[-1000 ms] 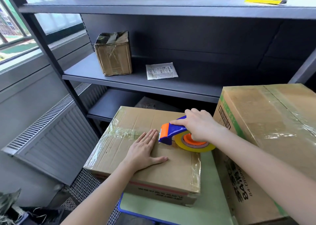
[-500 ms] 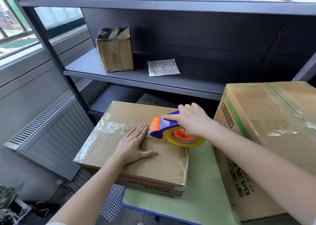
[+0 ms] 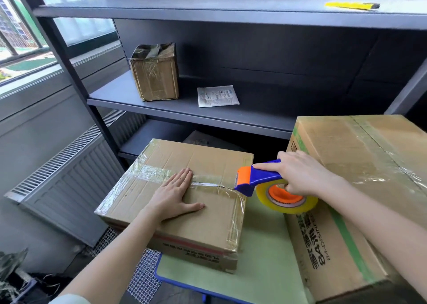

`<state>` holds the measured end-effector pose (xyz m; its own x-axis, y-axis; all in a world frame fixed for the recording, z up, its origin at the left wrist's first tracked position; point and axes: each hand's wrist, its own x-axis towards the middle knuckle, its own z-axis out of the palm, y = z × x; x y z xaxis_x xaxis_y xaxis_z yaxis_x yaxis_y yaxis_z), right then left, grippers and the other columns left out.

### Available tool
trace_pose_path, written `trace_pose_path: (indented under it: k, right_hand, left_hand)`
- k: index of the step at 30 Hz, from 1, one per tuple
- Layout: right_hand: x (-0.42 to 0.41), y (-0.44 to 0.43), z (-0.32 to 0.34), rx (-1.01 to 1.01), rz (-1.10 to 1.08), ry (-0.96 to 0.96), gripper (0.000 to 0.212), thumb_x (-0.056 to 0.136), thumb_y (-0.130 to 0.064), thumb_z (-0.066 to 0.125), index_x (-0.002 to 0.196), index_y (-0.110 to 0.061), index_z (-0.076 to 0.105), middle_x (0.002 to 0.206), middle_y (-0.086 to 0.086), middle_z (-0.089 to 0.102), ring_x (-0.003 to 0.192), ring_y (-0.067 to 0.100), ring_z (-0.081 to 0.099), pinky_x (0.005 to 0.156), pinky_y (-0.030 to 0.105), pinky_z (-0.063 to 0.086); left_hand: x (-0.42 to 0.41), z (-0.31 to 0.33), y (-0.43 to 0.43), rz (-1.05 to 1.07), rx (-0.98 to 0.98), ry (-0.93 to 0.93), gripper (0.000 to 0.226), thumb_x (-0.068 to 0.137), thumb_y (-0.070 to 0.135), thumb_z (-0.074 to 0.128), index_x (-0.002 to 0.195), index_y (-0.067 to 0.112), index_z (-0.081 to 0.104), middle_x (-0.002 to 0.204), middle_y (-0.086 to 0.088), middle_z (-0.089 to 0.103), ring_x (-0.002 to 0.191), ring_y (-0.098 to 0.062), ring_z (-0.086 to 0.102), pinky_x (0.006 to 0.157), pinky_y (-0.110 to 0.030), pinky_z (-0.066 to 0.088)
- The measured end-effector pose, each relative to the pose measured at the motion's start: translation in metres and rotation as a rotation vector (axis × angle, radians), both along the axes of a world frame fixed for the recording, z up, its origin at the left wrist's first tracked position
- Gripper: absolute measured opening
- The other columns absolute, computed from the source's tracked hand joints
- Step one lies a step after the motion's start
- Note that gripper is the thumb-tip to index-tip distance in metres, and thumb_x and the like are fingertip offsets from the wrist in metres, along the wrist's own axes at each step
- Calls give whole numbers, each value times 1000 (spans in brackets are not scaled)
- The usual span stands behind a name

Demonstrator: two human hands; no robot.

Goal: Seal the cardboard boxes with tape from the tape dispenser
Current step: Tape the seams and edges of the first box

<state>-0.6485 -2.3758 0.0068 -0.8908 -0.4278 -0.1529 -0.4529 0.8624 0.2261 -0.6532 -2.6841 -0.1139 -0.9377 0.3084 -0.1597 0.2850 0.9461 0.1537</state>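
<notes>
One box (image 3: pixel 369 165) runs off frame; right hand (image 3: pixel 300 174) half covers the tape dispenser (image 3: pixel 256 180).

The large tape-wrapped brown cardboard box (image 3: pixel 369 165) runs off the right edge. The right grip (image 3: pixel 302 174) (a bare hand) hides part of the handle of the blue-and-orange plastic tape dispenser (image 3: pixel 254 179). Print on the white paper packet (image 3: pixel 218 95) is too small to read.

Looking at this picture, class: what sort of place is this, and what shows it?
Probably a storeroom or packing area: dark metal shelving holding a small taped box, and a tape dispenser sealing a cardboard box.
</notes>
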Motion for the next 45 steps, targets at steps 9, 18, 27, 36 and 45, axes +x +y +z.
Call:
trace_pose_path:
  k: [9,18,27,36,45]
  right_hand:
    - [1,-1,-9,-9,20,18,71,93,-25,49,146,-49,8,96,0,35,85,16,32,79,29,26]
    - [1,-5,-17,6,27,50,70,94,-23,47,145,-49,9,105,3,43,98,21,43,83,30,28]
    - [6,-29,-26,-68,-46,-41,74,93,-23,49,147,-47,5,104,6,40,102,25,45,88,33,33]
    - [0,-48,-23,-15,15,22,77,92,-23,50,147,-46,1,110,7,42,102,26,45,88,32,33]
    - [27,-9,-18,-47,-93,-63,75,92,-30,50,144,-52,2,94,0,33,97,21,45,82,29,32]
  left_hand:
    - [12,5,81,-38,-25,-19,140,46,98,3,148,2,-7,157,-11,-11,144,-17,-15,117,-36,-11]
    - [17,2,107,107,-93,-50,138,59,94,30,145,-7,-10,152,-26,-15,142,-34,-19,117,-44,-7]
    - [14,-8,76,139,-76,90,127,52,80,7,146,-4,-8,155,-21,-13,143,-26,-18,116,-38,-12]
    - [9,-7,55,73,-56,83,120,54,76,7,149,3,-7,157,-11,-10,144,-20,-15,117,-38,-9]
    - [5,-11,45,53,-85,88,122,52,76,11,149,3,-5,158,-11,-9,145,-20,-13,118,-37,-8]
